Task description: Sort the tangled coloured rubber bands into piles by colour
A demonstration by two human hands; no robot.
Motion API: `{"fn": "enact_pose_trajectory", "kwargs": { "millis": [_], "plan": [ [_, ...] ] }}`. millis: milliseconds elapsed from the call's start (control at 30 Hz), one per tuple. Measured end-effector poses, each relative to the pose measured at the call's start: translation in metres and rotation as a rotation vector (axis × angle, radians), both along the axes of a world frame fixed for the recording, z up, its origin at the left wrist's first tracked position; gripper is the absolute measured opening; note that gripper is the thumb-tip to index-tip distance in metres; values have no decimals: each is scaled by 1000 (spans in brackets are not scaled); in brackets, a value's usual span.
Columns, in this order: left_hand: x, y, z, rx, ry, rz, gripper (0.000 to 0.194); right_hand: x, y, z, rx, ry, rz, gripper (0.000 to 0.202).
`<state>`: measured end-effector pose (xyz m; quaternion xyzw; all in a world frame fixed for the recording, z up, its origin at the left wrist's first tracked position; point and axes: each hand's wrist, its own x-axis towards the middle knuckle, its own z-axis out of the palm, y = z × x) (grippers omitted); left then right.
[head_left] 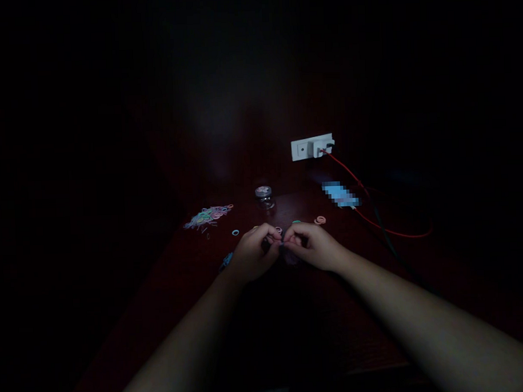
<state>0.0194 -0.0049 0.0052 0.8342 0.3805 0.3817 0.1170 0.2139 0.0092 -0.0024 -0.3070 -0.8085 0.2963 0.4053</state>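
Over the dark red table, my left hand (255, 250) and my right hand (315, 245) meet fingertip to fingertip. Both are closed in a pinch, and what lies between the fingertips is too small and dark to make out. Just beyond them are a pink elastic band (279, 230) and a green one (296, 221), partly hidden by the fingers. Peach elastic bands (320, 219) lie beyond my right hand. Left of my left hand are a single blue band (235, 233) and a cluster of blue bands (226, 260), partly covered by that hand.
A loose pile of pastel elastic bands (208, 216) lies at the left. A small clear lidded jar (264, 198) stands behind the hands. At the right, a red cable (344, 165) runs from a white wall socket (301, 149) towards a pixelated blue object (340, 194). The surroundings are very dark.
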Motion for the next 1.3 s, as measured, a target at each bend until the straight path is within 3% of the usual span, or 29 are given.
{"fn": "enact_pose_trajectory", "kwargs": {
  "millis": [300,533,867,1300],
  "plan": [
    [1,-1,-1,-42,-57,-40,10,0,0,2,19,-1,-38,12],
    [-1,6,-8,1,-50,-7,14,1,1,1,89,2,-65,16],
    [-1,7,-6,49,14,37,10,2,0,4,121,-5,-85,14],
    [2,7,-5,77,-20,30,6,2,4,-1,-7,-5,-34,18]
  ]
}}
